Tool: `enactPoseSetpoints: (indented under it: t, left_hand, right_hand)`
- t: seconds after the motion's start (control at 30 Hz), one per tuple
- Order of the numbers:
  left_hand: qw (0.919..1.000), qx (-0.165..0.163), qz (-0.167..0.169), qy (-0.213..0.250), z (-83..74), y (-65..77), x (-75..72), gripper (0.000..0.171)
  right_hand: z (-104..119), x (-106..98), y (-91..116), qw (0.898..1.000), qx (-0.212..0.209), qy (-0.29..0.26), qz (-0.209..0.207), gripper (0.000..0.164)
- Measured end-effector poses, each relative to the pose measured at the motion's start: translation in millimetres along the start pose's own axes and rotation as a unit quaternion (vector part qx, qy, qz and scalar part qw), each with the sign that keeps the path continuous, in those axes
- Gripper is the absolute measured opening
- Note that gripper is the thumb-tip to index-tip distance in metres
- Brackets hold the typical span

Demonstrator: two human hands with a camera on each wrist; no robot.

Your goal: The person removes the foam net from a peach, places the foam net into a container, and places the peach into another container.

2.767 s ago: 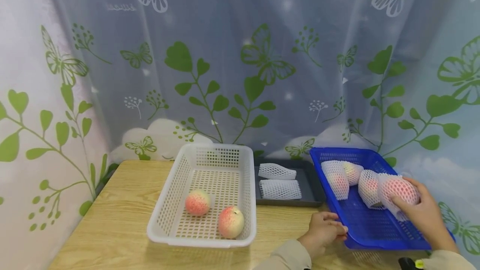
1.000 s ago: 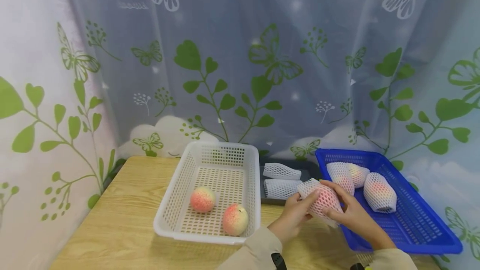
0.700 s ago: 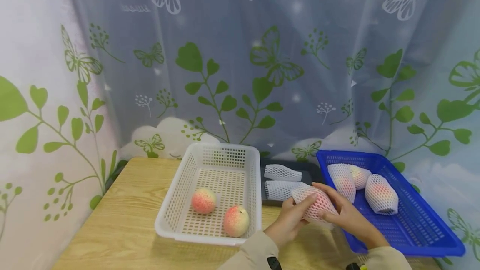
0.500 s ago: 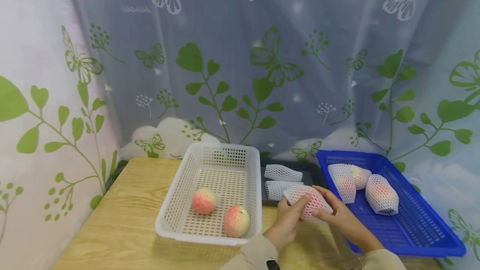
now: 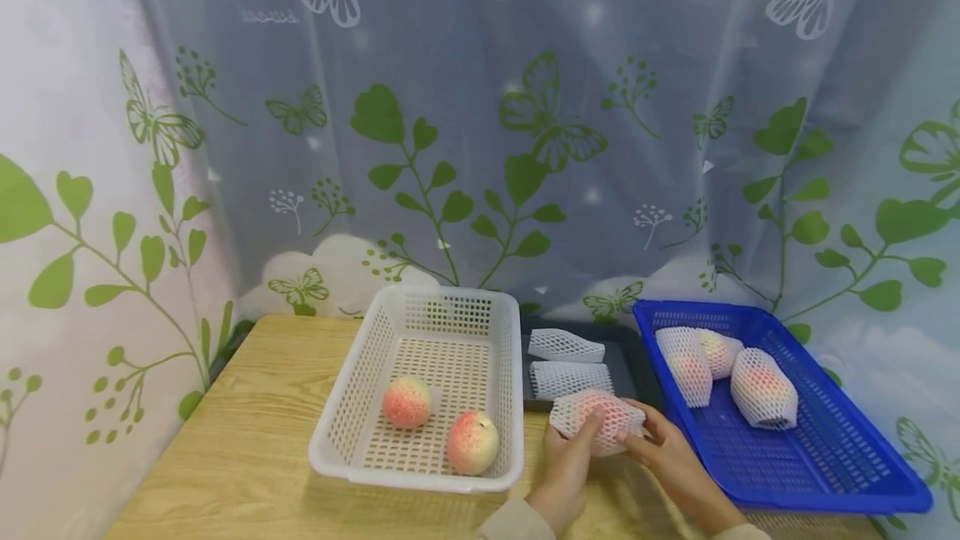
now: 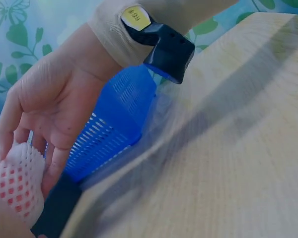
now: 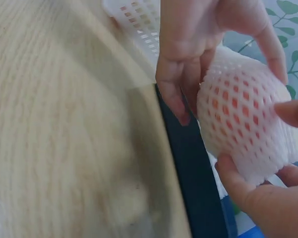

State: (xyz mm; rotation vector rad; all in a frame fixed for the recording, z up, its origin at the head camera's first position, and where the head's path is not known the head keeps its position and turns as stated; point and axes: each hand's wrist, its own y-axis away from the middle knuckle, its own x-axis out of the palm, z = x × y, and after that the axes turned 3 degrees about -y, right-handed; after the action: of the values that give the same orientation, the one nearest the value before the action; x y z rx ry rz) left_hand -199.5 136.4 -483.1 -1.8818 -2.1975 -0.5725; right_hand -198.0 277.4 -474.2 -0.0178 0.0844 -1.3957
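A peach in a white foam net sleeve is held between both hands above the table, in front of the dark tray. My left hand grips its left side, thumb across the net. On the other end, the fingers and thumb of my right hand pinch the sleeve. In the right wrist view, pink skin shows through the mesh of the netted peach; the left hand comes from above and the right hand from below. The left wrist view shows the right hand touching the net.
A white basket holds two bare peaches. The dark tray carries two flat foam nets. At the right, a blue basket holds several peaches in nets. A printed curtain hangs behind the wooden table.
The right hand has lifted the netted peach out of the blue basket, and the left hand has joined it. Both hands have since drifted left and slightly nearer, turning the peach.
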Motion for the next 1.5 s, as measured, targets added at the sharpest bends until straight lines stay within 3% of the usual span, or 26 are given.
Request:
enactPoseSetpoints:
  t: [0.1,0.27,0.43,0.53,0.73,0.93,1.23,1.5]
  left_hand:
    - [0.9997,0.001,-0.021,-0.01,6.7,0.8,-3.5,0.051]
    - [0.9995,0.02,-0.023,-0.007,15.0,-0.1,-10.3,0.044]
    - [0.999,0.02,-0.024,-0.031,21.4,-3.0,-16.3,0.041]
    - [0.9984,0.018,-0.02,-0.05,25.6,-5.7,-20.9,0.04]
    - [0.9932,0.041,-0.032,-0.104,27.6,-15.4,-29.2,0.051]
    - [0.9898,0.019,-0.037,-0.136,22.5,-21.0,-31.4,0.07]
    - [0.9931,0.023,-0.028,-0.111,19.3,-22.0,-33.8,0.058]
    - [0.9923,0.017,-0.029,-0.12,21.4,-23.3,-35.1,0.062]
  right_hand:
    - [-7,1,-1,1.0,-0.004,-0.02,-0.004,0.053]
    - [-18,3,-5,0.999,0.013,-0.039,-0.008,0.051]
    - [-27,12,-10,0.993,0.076,-0.023,-0.087,0.049]
    - [-31,17,-11,0.989,0.089,-0.007,-0.118,0.047]
    - [-36,22,-16,0.988,0.088,-0.006,-0.126,0.046]
    - [-35,23,-20,0.987,0.094,0.002,-0.132,0.047]
    - [-36,28,-26,0.985,0.095,0.006,-0.141,0.044]
    - [-36,29,-28,0.985,0.102,-0.016,-0.136,0.045]
